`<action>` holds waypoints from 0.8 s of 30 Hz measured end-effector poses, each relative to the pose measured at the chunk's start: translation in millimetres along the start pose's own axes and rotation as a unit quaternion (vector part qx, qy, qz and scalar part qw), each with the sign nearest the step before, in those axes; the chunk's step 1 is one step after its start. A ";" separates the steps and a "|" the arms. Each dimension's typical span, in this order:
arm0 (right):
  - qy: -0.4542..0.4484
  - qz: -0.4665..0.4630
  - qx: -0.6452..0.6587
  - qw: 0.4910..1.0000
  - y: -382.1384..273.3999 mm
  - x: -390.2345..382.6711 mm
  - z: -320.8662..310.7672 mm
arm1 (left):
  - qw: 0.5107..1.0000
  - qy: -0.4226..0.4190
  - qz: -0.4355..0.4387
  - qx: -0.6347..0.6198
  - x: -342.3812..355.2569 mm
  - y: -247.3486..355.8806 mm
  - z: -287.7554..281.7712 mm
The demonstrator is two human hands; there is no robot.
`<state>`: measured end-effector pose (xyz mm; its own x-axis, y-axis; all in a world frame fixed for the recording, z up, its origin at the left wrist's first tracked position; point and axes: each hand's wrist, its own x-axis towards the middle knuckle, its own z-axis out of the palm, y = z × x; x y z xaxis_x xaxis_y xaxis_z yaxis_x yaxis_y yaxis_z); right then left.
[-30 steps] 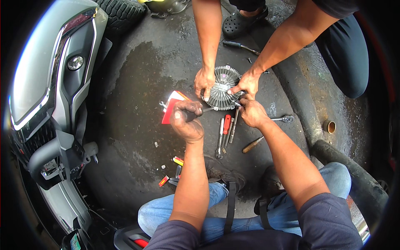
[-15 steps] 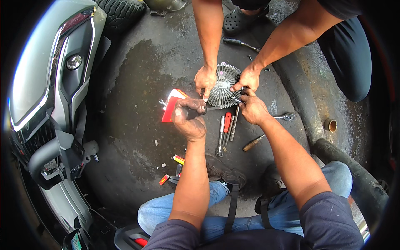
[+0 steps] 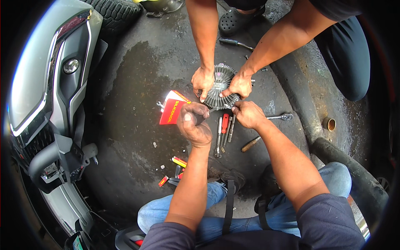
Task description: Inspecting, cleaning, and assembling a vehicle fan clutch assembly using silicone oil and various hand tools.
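Observation:
A round, finned metal fan clutch point(image 3: 217, 79) rests near the middle of the floor. Another person's left hand point(image 3: 238, 85) and right hand point(image 3: 202, 81) press on it from the far side. My left hand point(image 3: 195, 127) is curled up at the near left of the clutch; a thin grey piece shows by its fingertips, too blurred to name. Close to the near right rim, my right hand point(image 3: 249, 114) is closed with fingertips pinched together. A small shiny metal end shows there, but its kind is unclear. Behind my left hand stands a red and white box point(image 3: 170, 110).
A socket wrench point(image 3: 218, 137), a red-handled screwdriver point(image 3: 225, 122) and metal rods lie before the clutch. Right of them are a ratchet point(image 3: 285, 117) and a wooden-handled tool point(image 3: 250, 144). A brass-coloured ring point(image 3: 329, 123) sits far right; a vehicle's front end point(image 3: 66, 79) fills the left.
My right hand has moved slightly down and left along the clutch's rim. My left hand has lowered a little and turned, uncovering more of the red box. The other person's left hand has shifted nearer.

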<state>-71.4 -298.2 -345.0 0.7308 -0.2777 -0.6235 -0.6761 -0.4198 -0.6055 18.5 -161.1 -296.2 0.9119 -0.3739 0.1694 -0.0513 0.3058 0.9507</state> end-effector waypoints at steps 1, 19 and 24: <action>-0.001 0.002 -0.001 1.000 -1.5 3.5 -0.3 | 1.000 -0.002 0.008 0.005 -2.3 -1.8 2.0; -0.116 -0.114 -0.104 0.981 -22.3 35.5 -6.7 | 0.998 0.026 0.035 0.034 -4.8 -2.6 14.6; -0.148 -0.161 -0.090 0.972 -9.5 45.0 -9.9 | 0.999 -0.005 0.032 0.004 -8.7 -4.7 15.7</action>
<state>-31.2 -315.2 -362.4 0.8242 0.1427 -0.5480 -0.3712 -0.5947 -0.7131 4.4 -173.0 -298.1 0.9022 -0.3631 0.2327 -0.1127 0.3223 0.9399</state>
